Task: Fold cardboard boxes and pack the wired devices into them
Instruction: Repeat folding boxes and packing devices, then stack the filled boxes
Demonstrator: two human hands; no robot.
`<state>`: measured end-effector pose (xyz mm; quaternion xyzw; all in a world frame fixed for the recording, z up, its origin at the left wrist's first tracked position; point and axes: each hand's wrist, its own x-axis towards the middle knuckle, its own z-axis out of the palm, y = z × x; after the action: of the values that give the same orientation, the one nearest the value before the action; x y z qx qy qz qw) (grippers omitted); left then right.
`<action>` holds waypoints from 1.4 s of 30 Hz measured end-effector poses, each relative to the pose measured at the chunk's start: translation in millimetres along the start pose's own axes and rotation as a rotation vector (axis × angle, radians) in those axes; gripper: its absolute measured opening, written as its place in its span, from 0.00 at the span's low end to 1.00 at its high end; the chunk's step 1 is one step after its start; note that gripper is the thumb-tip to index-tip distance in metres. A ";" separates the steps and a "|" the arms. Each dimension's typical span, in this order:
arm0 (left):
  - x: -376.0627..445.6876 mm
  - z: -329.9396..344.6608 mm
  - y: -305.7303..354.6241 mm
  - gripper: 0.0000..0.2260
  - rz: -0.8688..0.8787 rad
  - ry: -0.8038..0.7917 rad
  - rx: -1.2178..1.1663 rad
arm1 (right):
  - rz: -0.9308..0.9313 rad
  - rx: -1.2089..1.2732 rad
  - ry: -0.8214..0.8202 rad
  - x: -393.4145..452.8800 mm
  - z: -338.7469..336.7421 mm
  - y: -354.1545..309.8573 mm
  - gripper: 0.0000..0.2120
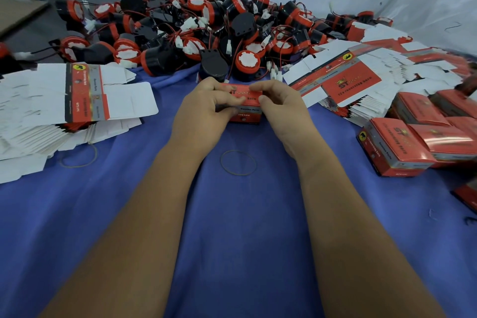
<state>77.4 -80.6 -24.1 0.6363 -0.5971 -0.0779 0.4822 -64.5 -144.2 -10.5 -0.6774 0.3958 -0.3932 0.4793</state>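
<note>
Blue cloth-covered bench (240,227), pale plastic sheeting (426,0) behind. Heaped along the far edge: wired devices (196,31), red and black. Flat box blanks (51,108) stacked at left edge, more (356,80) at right; folded boxes (402,147) near right edge. Mid-bench, left hand (206,108) and right hand (281,108) pinching a red box (245,111), fingers curled on its top flap. Rubber band (238,162) just nearer.
</note>
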 end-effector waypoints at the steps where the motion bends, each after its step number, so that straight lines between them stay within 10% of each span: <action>1: -1.2 -0.4 0.6 0.10 0.007 -0.001 0.003 | -0.001 -0.026 0.007 -1.9 1.6 -0.6 0.15; 5: -5.3 -3.3 2.7 0.13 0.054 -0.009 -0.065 | -0.283 -0.521 0.242 -13.3 10.7 -5.8 0.13; 9: -2.9 -5.6 20.5 0.12 -0.292 -0.016 -0.775 | -0.601 -1.019 0.294 -19.5 22.5 -18.6 0.11; 12: 0.3 -7.5 19.8 0.12 -0.431 0.062 -0.881 | -0.667 -1.142 0.255 -24.7 41.0 -28.1 0.09; 16: 5.8 -8.8 12.2 0.11 -0.496 0.200 -0.750 | -0.451 -1.279 -0.066 -25.7 56.7 -31.6 0.12; 20: 3.8 -3.4 6.0 0.13 -0.425 0.170 -0.473 | -0.068 -1.316 -0.035 -17.1 30.2 -31.2 0.06; 26: 1.1 -2.0 8.0 0.12 -0.455 0.065 -0.323 | 0.131 -1.064 0.288 -11.4 -8.0 -23.3 0.05; 32: 0.8 -1.8 11.2 0.11 -0.452 0.032 -0.265 | 0.273 0.020 0.481 3.0 17.1 -16.5 0.26; 42: 0.6 0.3 5.5 0.10 -0.445 0.023 -0.281 | 0.402 0.344 0.561 20.4 -10.4 -5.4 0.13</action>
<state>73.6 -80.3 -20.1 0.6795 -0.4205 -0.2570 0.5435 -65.4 -165.1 0.2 -0.3620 0.5648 -0.5220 0.5268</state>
